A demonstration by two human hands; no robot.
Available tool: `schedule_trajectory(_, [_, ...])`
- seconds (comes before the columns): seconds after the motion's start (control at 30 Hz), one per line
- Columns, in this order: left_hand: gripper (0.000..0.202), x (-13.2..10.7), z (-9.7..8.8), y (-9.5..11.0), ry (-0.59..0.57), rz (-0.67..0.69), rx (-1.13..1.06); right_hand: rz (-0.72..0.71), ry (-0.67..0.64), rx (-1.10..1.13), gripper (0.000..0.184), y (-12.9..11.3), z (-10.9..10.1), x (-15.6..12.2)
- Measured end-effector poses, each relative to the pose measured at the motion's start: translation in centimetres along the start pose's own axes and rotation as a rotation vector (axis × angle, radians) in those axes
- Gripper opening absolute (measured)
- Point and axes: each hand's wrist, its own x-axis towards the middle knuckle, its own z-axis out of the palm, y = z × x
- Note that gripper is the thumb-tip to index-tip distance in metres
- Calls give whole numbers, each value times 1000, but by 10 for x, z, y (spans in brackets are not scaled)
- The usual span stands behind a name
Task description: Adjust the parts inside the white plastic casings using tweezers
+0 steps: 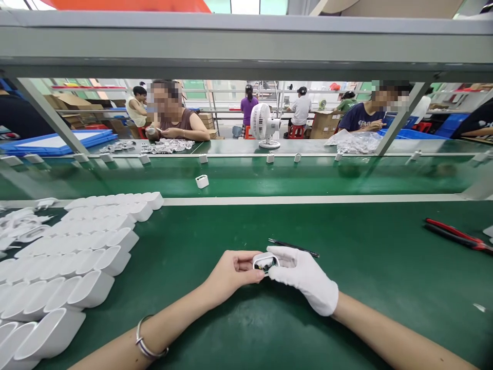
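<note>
Pinched between the bare left hand (231, 272) and the white-gloved right hand (304, 277), a small white housing (265, 262) is held just above the green tabletop (346, 308), with black tweezers (293, 247) lying just behind and rows of white shells (77, 257) laid out at the left.

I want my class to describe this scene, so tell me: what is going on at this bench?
A person at a green workbench holds a small white casing between the bare left hand and the gloved right hand. Dark parts show inside its open end. Rows of similar white casings lie to the left, black tweezers just beyond the hands, red-handled pliers to the right. Other people work across the conveyor belt.
</note>
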Motion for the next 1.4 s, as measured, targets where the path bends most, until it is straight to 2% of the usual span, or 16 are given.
schedule_trajectory(0.1, [35, 0, 2, 1, -26, -32, 15, 1, -17, -72, 69, 0, -1, 0])
schedule_trajectory(0.23, [30, 0, 3, 2, -47, -50, 87, -55, -15, -189, 41, 0, 1, -1])
schedule_trajectory(0.37, [29, -5, 5, 5, -35, 37, 420, -55, -120, -239, 37, -2, 4, -3])
schedule_trajectory(0.43, [26, -8, 6, 6, -15, 133, 619, -102, -122, -430, 32, -6, 4, -7])
schedule_trajectory(0.5, [19, -8, 6, 5, -25, 171, 717, -170, -101, -755, 31, -14, 0, -11])
schedule_trajectory(0.57, [11, -6, 4, 3, -35, 146, 737, -228, -43, -1075, 37, -22, -8, -13])
schedule_trajectory(0.6, [10, -5, 3, 2, -26, 135, 738, -256, 31, -1204, 39, -25, -13, -12])
schedule_trajectory(0.67, [11, -2, 0, 0, 26, 122, 740, -286, 224, -1398, 34, -27, -26, -5])
schedule_trajectory(0.73, [15, 0, -2, -1, 82, 112, 745, -279, 332, -1506, 24, -21, -39, 7])
schedule_trajectory(0.8, [20, 0, -3, -1, 108, 99, 748, -263, 326, -1506, 17, -13, -49, 18])
schedule_trajectory(0.9, [20, 1, -4, -1, 100, 96, 741, -256, 302, -1363, 18, -6, -55, 24])
schedule_trajectory(1.0, [20, 1, -3, -2, 103, 99, 747, -332, 179, -1196, 18, -12, -51, 13])
schedule_trajectory(1.07, [21, 1, -3, -4, 118, 101, 746, -464, 99, -1249, 17, -21, -44, 2])
schedule_trajectory(1.17, [24, 2, -3, -7, 150, 103, 718, -641, 114, -1484, 19, -29, -34, -13])
schedule_trajectory(1.3, [25, 3, -3, -10, 162, 101, 683, -735, 202, -1582, 18, -27, -32, -19])
schedule_trajectory(1.4, [22, 3, -3, -11, 164, 98, 667, -727, 233, -1596, 17, -24, -35, -17])
